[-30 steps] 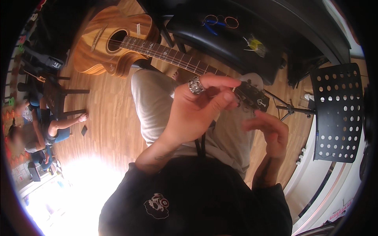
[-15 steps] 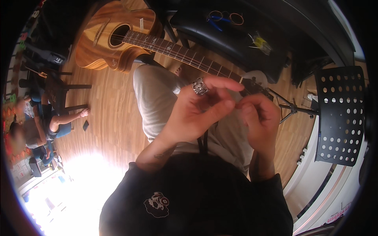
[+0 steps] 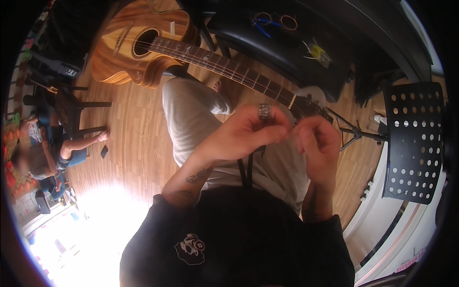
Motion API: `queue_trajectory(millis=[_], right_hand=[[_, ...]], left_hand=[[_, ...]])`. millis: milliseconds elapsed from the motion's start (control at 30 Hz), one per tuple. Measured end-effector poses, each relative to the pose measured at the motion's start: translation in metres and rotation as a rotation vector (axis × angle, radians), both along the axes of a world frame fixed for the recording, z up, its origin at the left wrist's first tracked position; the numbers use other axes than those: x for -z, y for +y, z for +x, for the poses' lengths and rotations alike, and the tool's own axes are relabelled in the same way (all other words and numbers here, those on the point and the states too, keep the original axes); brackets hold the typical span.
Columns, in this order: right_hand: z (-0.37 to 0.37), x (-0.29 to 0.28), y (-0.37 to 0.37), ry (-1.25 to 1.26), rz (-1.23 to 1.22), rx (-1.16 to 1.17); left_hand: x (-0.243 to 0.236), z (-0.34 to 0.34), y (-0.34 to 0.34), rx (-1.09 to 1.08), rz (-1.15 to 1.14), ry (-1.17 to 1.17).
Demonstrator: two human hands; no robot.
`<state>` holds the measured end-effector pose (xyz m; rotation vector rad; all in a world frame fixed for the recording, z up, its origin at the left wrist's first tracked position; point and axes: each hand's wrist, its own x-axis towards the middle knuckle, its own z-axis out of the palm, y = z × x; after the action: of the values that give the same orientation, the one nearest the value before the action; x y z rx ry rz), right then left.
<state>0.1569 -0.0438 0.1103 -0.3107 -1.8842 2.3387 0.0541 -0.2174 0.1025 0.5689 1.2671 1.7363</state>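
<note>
In front of my lap, my left hand (image 3: 251,131) is closed in a pinch, a wide silver ring on one finger. Close beside it, fingertips almost meeting, my right hand (image 3: 319,143) is also curled into a pinch. Whatever lies between the fingers is too thin or blurred to make out. Beyond both hands is an acoustic guitar (image 3: 165,74), its body at the upper left and its neck slanting down to the right. The dark headstock (image 3: 306,106) sits just behind my hands, partly covered by them.
A black padded bench (image 3: 234,28) at the back carries blue-handled pliers (image 3: 264,31), coiled wire (image 3: 296,23) and a small yellow packet (image 3: 319,53). At right stands a black perforated music stand (image 3: 413,143). Another person (image 3: 43,155) sits far left, near a dark flat object (image 3: 104,152) on the floor.
My left hand has turned and shifted slightly right, and its outstretched index finger has curled in. The right hand stays nearly in place. The guitar has not visibly moved.
</note>
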Motion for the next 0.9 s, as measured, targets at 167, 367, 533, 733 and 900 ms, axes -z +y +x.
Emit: queue_trajectory(millis=[167, 367, 533, 733, 900], right_hand=[[0.002, 0.011, 0.003, -0.058, 0.033, -0.023], [0.008, 0.043, -0.015, -0.129, 0.031, -0.158], [0.006, 0.049, -0.029, -0.233, -0.003, -0.207], [0.008, 0.066, -0.035, -0.220, 0.009, -0.189], [0.010, 0.060, -0.029, -0.233, 0.161, -0.174]], left_hand=[[0.010, -0.007, -0.006, 0.123, -0.133, 0.062], [0.023, -0.008, -0.045, 0.178, -0.254, 0.153], [0.039, -0.003, -0.066, 0.125, -0.255, -0.042], [0.056, 0.008, -0.054, 0.013, -0.238, 0.021], [0.070, 0.007, -0.048, -0.011, -0.286, -0.002]])
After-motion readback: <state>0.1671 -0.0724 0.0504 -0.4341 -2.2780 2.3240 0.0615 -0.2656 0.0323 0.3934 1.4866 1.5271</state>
